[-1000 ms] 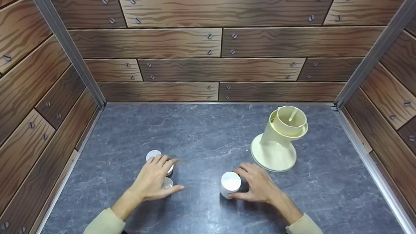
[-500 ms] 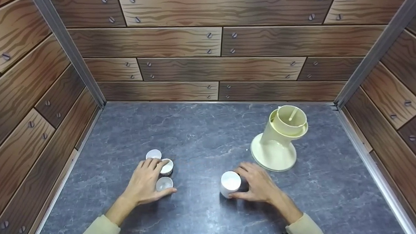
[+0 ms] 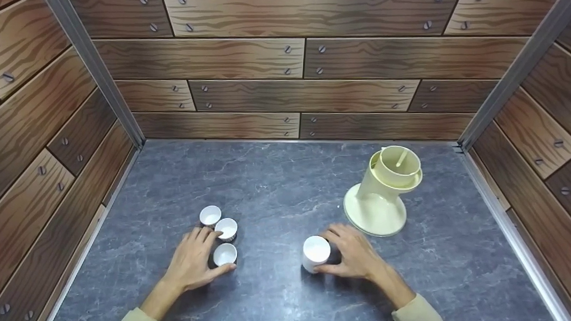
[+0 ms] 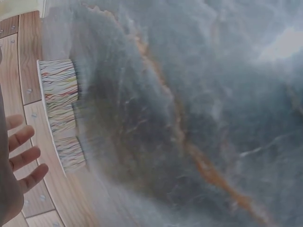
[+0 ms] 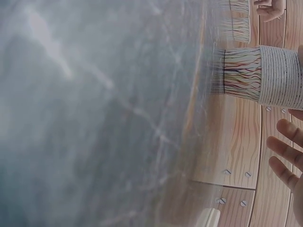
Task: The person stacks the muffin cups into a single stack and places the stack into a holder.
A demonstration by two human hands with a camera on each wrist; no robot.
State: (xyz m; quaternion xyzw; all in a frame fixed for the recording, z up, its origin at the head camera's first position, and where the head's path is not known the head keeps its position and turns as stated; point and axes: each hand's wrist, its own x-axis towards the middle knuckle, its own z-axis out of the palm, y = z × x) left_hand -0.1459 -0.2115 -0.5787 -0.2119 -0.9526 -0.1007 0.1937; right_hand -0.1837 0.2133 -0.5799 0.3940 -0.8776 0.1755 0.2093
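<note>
Three small white paper cups, a far one (image 3: pixel 210 215), a middle one (image 3: pixel 226 229) and a near one (image 3: pixel 225 254), stand upright in a cluster on the left. My left hand (image 3: pixel 192 259) is beside them, fingers spread; its index fingertip is at the middle cup's rim and its thumb lies in front of the near cup. Coloured wavy lines cover the cup sides (image 4: pixel 59 116) in the left wrist view. With thumb and fingers on opposite sides, my right hand (image 3: pixel 351 253) holds a stack of paper cups (image 3: pixel 316 252). Its many rims (image 5: pixel 280 76) show in the right wrist view.
A pale yellow stand with a round base and a cylindrical cup-like top (image 3: pixel 384 192) stands beyond my right hand. The grey marbled tabletop (image 3: pixel 266 179) is bordered by wood-plank-patterned walls (image 3: pixel 250 95) with metal edging.
My left hand has drawn back to the left, uncovering the middle and near cups. The near cup has shifted slightly left. My right hand and the stack have stayed in place.
</note>
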